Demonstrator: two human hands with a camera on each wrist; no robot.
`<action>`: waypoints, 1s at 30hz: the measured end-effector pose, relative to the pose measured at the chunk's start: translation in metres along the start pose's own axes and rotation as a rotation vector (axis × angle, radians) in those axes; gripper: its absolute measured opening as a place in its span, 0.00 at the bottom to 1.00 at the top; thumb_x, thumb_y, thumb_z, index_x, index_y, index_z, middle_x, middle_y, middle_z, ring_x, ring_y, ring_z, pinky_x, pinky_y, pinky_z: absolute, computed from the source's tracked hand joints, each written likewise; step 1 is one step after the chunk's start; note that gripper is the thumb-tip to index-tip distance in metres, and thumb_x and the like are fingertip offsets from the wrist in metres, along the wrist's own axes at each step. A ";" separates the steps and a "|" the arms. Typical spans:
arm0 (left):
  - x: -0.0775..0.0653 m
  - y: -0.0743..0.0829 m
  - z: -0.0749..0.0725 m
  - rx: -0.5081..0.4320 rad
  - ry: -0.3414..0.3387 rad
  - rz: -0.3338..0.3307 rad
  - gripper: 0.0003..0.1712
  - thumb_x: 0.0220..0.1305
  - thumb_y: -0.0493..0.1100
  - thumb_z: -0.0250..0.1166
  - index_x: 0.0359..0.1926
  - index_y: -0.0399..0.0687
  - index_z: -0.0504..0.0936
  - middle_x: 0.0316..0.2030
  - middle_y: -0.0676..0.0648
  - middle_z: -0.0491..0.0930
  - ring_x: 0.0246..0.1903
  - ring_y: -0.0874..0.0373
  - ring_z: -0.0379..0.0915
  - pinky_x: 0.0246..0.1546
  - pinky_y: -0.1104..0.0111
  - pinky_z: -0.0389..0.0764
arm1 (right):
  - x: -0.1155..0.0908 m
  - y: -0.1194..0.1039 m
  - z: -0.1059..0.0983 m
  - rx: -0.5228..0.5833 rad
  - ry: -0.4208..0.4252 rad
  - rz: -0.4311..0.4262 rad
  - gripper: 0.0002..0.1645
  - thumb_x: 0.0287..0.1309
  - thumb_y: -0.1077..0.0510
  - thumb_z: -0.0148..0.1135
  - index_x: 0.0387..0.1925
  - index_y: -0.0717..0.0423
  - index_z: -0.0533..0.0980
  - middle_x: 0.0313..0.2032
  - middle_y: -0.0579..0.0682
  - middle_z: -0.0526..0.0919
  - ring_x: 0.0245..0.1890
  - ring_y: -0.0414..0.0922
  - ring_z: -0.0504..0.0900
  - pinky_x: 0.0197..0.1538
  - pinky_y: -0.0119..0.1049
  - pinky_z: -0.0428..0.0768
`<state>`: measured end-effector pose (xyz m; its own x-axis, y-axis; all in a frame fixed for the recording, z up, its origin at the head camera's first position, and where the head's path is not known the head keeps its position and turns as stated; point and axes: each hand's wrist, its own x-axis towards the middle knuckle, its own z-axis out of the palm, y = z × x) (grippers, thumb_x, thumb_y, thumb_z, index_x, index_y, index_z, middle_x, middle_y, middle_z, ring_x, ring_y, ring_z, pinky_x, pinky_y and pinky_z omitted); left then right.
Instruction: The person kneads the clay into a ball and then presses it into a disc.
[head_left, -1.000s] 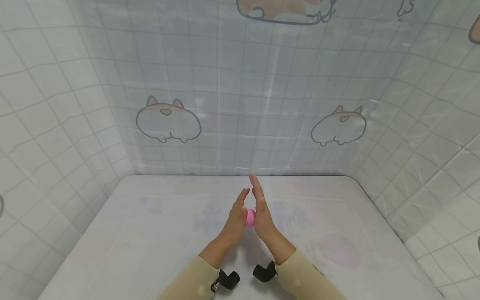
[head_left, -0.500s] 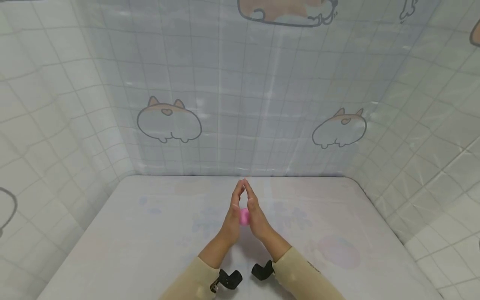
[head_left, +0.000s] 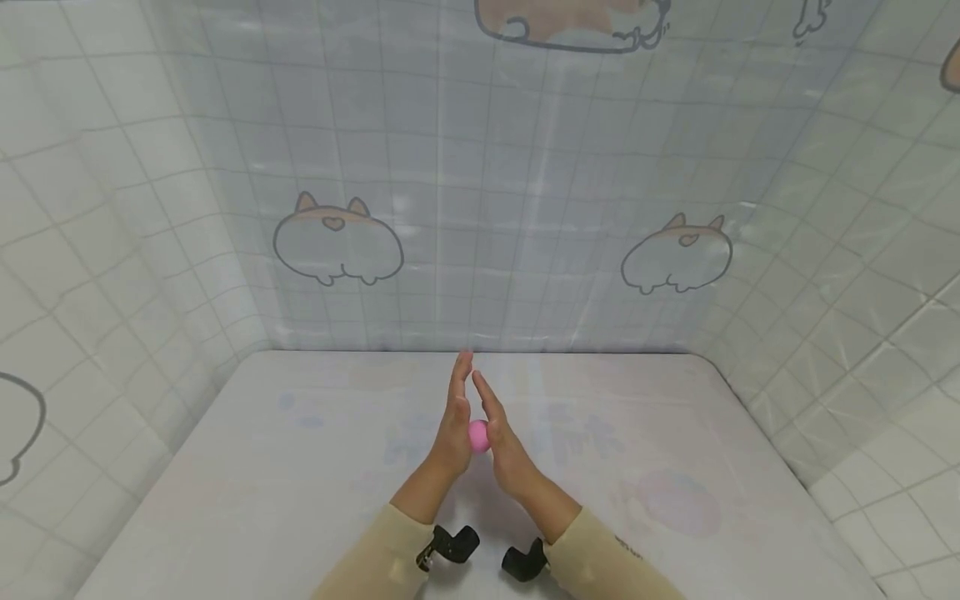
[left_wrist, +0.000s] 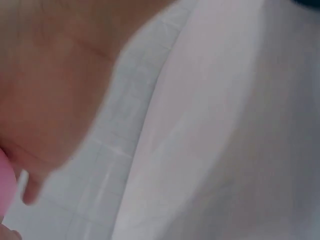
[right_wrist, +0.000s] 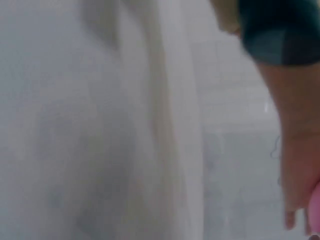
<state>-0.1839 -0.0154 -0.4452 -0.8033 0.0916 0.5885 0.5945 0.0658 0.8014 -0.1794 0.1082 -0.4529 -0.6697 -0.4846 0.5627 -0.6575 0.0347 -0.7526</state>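
A pink ball point(head_left: 479, 436) is pressed between my two palms above the table, near its middle. My left hand point(head_left: 453, 429) lies along the ball's left side with straight fingers pointing away from me. Against the other side rests my right hand point(head_left: 508, 446), its fingers straight too and their tips a little lower than the left ones. Part of the ball point(left_wrist: 6, 185) shows at the edge of the left wrist view, beside the left palm point(left_wrist: 55, 95). The right wrist view catches the ball point(right_wrist: 315, 212) at its lower right edge.
A pale, faintly patterned table point(head_left: 315, 475) spreads under the hands. Behind it hangs a grid-patterned sheet point(head_left: 487, 208) with cartoon dogs, and similar sheets line both sides. Black wrist cameras point(head_left: 456, 545) sit at the sleeves.
Hands and ball have shifted slightly left. The hands slide past each other: right fingertips led first, then both tips met, and now the left fingertips reach farther forward.
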 end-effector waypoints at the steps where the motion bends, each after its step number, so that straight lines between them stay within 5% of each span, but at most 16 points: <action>1: 0.000 -0.002 0.000 -0.004 -0.007 -0.007 0.50 0.72 0.75 0.27 0.80 0.45 0.39 0.79 0.44 0.40 0.77 0.43 0.36 0.67 0.31 0.42 | -0.001 -0.002 0.000 -0.002 0.000 -0.009 0.49 0.73 0.28 0.16 0.79 0.57 0.40 0.79 0.59 0.42 0.78 0.54 0.41 0.74 0.56 0.48; 12: -0.015 -0.013 0.002 0.058 -0.104 -0.212 0.49 0.72 0.75 0.30 0.80 0.51 0.37 0.79 0.46 0.42 0.77 0.42 0.33 0.64 0.28 0.35 | 0.003 -0.020 -0.007 0.038 0.067 -0.055 0.51 0.71 0.26 0.19 0.79 0.57 0.41 0.79 0.56 0.43 0.78 0.53 0.41 0.68 0.72 0.40; 18: -0.020 -0.014 0.006 0.082 -0.150 -0.196 0.47 0.75 0.70 0.31 0.80 0.43 0.37 0.78 0.43 0.47 0.77 0.40 0.32 0.65 0.28 0.37 | 0.007 -0.019 -0.013 0.008 0.111 -0.041 0.51 0.71 0.25 0.18 0.79 0.56 0.42 0.79 0.56 0.44 0.78 0.54 0.42 0.69 0.71 0.41; 30: -0.031 -0.007 0.009 0.006 -0.281 -0.171 0.44 0.76 0.70 0.31 0.80 0.49 0.42 0.79 0.41 0.37 0.75 0.40 0.41 0.66 0.32 0.48 | 0.017 0.003 -0.022 0.037 0.199 0.084 0.49 0.71 0.24 0.20 0.80 0.49 0.41 0.79 0.55 0.46 0.78 0.52 0.42 0.71 0.67 0.42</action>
<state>-0.1630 -0.0099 -0.4702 -0.8512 0.3494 0.3916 0.4524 0.1101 0.8850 -0.2000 0.1196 -0.4380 -0.7792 -0.2990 0.5509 -0.5857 0.0340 -0.8098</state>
